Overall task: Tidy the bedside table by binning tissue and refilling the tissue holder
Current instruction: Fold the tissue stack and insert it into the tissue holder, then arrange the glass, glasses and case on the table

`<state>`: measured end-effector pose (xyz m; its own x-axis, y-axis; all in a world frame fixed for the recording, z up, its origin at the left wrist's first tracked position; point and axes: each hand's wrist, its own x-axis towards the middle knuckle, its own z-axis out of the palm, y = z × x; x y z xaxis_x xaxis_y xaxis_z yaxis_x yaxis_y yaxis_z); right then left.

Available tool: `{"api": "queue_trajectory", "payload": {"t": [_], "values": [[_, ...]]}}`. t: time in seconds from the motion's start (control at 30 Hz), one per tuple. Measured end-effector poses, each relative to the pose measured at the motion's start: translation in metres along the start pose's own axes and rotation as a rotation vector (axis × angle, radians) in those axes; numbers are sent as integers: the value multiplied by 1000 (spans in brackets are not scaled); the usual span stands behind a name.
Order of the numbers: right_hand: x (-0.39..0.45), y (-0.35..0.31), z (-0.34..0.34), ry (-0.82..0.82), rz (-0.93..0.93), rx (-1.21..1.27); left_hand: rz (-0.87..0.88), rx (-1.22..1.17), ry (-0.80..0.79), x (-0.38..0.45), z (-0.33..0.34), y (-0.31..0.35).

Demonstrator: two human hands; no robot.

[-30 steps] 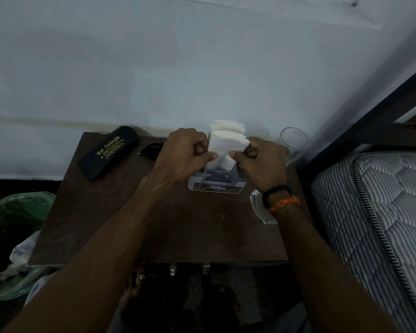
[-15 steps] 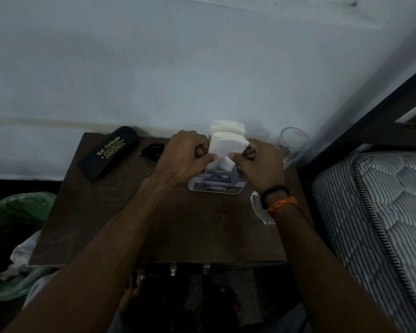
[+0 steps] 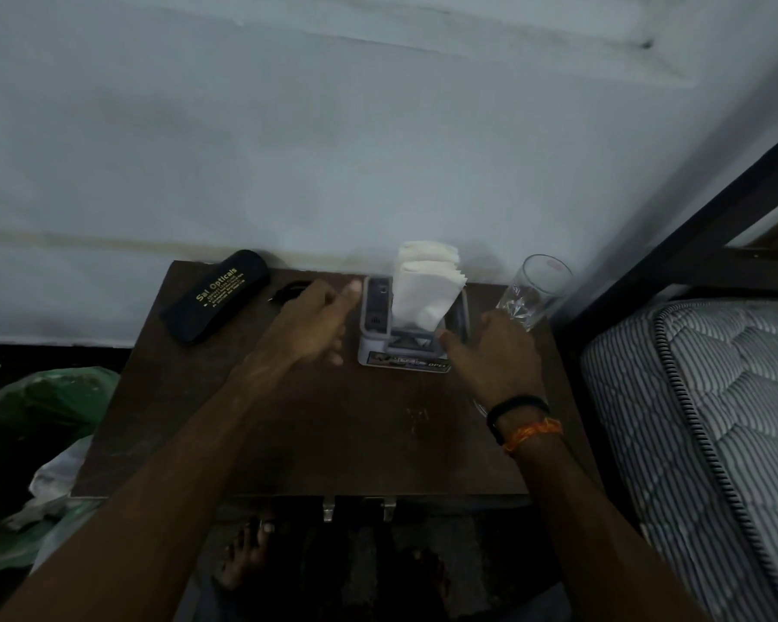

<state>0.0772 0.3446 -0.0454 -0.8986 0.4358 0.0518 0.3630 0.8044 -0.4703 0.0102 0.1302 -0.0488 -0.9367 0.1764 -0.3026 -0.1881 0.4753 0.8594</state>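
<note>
A grey tissue holder stands at the back middle of the dark brown bedside table. A stack of white tissues sticks up out of it, leaning toward the wall. My left hand hovers just left of the holder, fingers loose, holding nothing. My right hand is just right of the holder, its thumb near the holder's front corner, and it grips nothing. A green bin bag with crumpled white tissue in it sits on the floor left of the table.
A black spectacle case lies at the table's back left, with a small dark object beside it. A clear drinking glass stands at the back right. A striped mattress borders the table on the right. The wall is close behind.
Both hands have let go of the tissues and drawn apart, left hand leftward, right hand rightward and toward me. The tissues now stand in the holder on their own.
</note>
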Motion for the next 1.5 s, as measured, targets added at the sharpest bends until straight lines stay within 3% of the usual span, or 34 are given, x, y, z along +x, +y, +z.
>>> {"api": "queue_trajectory", "payload": {"t": [0.17, 0.33, 0.57, 0.7, 0.83, 0.97, 1.13, 1.33, 1.5], "values": [[-5, -3, 1, -132, 57, 117, 33, -14, -88, -9, 14, -14], [-1, -4, 7, -76, 46, 130, 49, -46, -58, -3, 16, -15], [6, 5, -3, -127, 117, 224, 6, 139, 28, -5, 12, -7], [21, 34, -21, -97, 202, 208, -19, 205, -142, -17, 20, 1], [26, 56, -33, -21, 223, 207, 76, 550, -253, -29, 41, -10], [31, 70, -35, 68, 280, 258, 283, 921, -31, -47, 72, -37], [39, 73, -34, 76, 327, 345, 436, 946, 216, -51, 95, -64], [57, 83, -18, 88, 402, 514, 513, 837, 262, -55, 99, -89], [66, 72, -18, 127, 376, 699, 475, 801, 252, -53, 99, -88]]}}
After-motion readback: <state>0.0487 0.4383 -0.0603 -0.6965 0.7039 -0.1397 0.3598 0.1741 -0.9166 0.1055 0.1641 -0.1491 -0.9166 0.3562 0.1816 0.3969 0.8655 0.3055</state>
